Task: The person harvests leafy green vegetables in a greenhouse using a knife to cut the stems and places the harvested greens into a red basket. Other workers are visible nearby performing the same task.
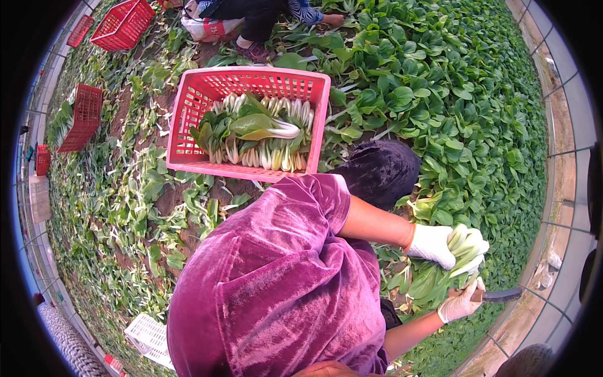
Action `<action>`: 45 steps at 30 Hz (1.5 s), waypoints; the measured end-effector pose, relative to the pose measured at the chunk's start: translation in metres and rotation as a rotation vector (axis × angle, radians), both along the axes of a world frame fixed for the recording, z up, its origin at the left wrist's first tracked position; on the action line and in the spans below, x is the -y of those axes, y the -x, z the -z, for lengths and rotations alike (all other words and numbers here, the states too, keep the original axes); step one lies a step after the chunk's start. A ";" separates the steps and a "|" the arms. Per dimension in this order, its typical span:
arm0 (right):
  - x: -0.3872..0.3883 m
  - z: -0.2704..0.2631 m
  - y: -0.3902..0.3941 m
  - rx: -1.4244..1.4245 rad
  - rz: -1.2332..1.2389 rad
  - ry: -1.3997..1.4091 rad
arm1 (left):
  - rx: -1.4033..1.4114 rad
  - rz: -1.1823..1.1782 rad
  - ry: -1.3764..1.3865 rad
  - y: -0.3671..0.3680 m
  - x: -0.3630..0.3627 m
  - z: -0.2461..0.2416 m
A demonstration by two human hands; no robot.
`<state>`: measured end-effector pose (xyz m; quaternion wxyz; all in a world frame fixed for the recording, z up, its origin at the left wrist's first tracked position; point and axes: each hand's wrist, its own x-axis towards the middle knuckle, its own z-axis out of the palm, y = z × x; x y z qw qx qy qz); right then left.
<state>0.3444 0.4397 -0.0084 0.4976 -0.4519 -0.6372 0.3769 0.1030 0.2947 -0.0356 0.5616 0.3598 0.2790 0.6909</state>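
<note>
My left hand (pixel 431 246), in a white textured glove, grips a bunch of bok choy (pixel 464 249). The pale stem ends point away from me and the green leaves hang below the glove. Just beneath it, my right hand (pixel 460 305), in a thin whitish glove, is closed around the wooden handle of a knife (pixel 501 295). Its dark, slightly curved blade points to the picture's right, apart from the stems. Part of the handle is hidden by my fingers.
A red plastic crate (pixel 254 70) with rows of bok choy stands at my left. Beyond it, another person's hand (pixel 333 20) reaches toward the plants. Growing bok choy (pixel 471 122) spreads ahead. Behind me are cut leaves (pixel 146 188), red crates (pixel 123 26) and a white crate (pixel 148 337).
</note>
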 end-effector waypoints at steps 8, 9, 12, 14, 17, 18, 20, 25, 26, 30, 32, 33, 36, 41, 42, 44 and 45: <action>0.028 -0.006 0.075 -0.228 -0.468 0.092 | -0.373 -0.284 -0.174 0.072 0.055 -0.031; 0.033 -0.010 0.085 -0.268 -0.503 0.081 | -0.435 -0.237 -0.116 0.069 0.060 -0.035; 0.041 -0.020 0.108 -0.119 -0.504 -0.037 | -0.490 -0.208 -0.148 0.069 0.079 -0.038; 0.042 -0.025 0.114 -0.033 -0.510 -0.067 | -0.519 -0.182 -0.079 0.075 0.088 -0.037; 0.043 -0.029 0.114 0.074 -0.509 0.011 | -0.525 -0.170 -0.019 0.087 0.100 -0.036; 0.045 -0.028 0.115 0.053 -0.501 0.038 | -0.498 -0.172 -0.058 0.093 0.104 -0.035; 0.047 -0.027 0.120 0.122 -0.528 0.014 | -0.498 -0.193 -0.065 0.098 0.116 -0.033; 0.037 -0.016 0.137 0.196 -0.316 0.087 | -0.149 -0.386 -0.017 0.134 0.135 -0.022; 0.033 -0.005 0.140 0.186 -0.289 0.035 | 0.007 -0.297 0.105 0.156 0.140 -0.014; 0.013 0.042 0.122 0.224 -0.265 0.128 | -1.188 -1.126 0.355 0.216 0.216 0.035; 0.010 0.072 0.105 0.284 -0.265 0.237 | -1.510 -1.297 0.641 0.235 0.248 0.069; 0.011 0.088 0.096 0.309 -0.242 0.302 | -1.545 -1.283 0.796 0.241 0.261 0.089; 0.018 0.132 0.078 0.333 -0.235 0.437 | -1.592 -1.108 1.084 0.246 0.291 0.149; 0.024 0.180 0.066 0.371 -0.290 0.556 | -1.953 -0.917 1.210 0.252 0.313 0.226; 0.024 0.187 0.066 0.416 -0.309 0.543 | -1.956 -0.880 1.200 0.254 0.314 0.236; 0.025 0.197 0.064 0.472 -0.313 0.558 | -1.943 -0.845 1.139 0.256 0.315 0.250; 0.025 0.201 0.064 0.501 -0.333 0.543 | -1.960 -0.849 1.126 0.258 0.315 0.255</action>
